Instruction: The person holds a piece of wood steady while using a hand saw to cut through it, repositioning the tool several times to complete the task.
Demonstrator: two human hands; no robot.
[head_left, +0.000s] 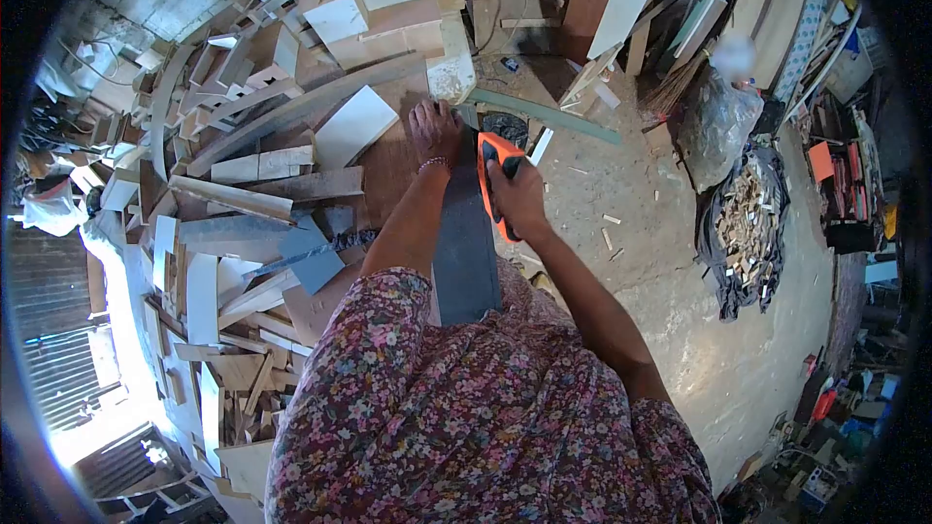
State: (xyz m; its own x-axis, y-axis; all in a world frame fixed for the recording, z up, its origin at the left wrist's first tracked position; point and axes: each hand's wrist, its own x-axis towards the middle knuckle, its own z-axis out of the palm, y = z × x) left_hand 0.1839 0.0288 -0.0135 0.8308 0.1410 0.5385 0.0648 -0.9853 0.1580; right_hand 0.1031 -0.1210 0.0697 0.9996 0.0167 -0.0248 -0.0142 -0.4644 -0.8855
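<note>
My right hand (517,196) is wrapped round the orange and black handle of a handsaw (487,157). The saw's dark blade points away from me, close to the far end of a long dark grey board (466,267). That board runs from my lap forward to the work area. My left hand (434,133) presses at the board's far left edge, fingers bent over it and just left of the saw. A bracelet circles the left wrist. The fingertips' exact hold is partly hidden.
Wood offcuts (262,165) are heaped along the left, with white-faced pieces (356,123) near my left arm. A green strip (558,116) lies ahead. On the right, a sack of wood scraps (746,223) sits on the concrete floor (641,243), beside a clear plastic bag (723,126).
</note>
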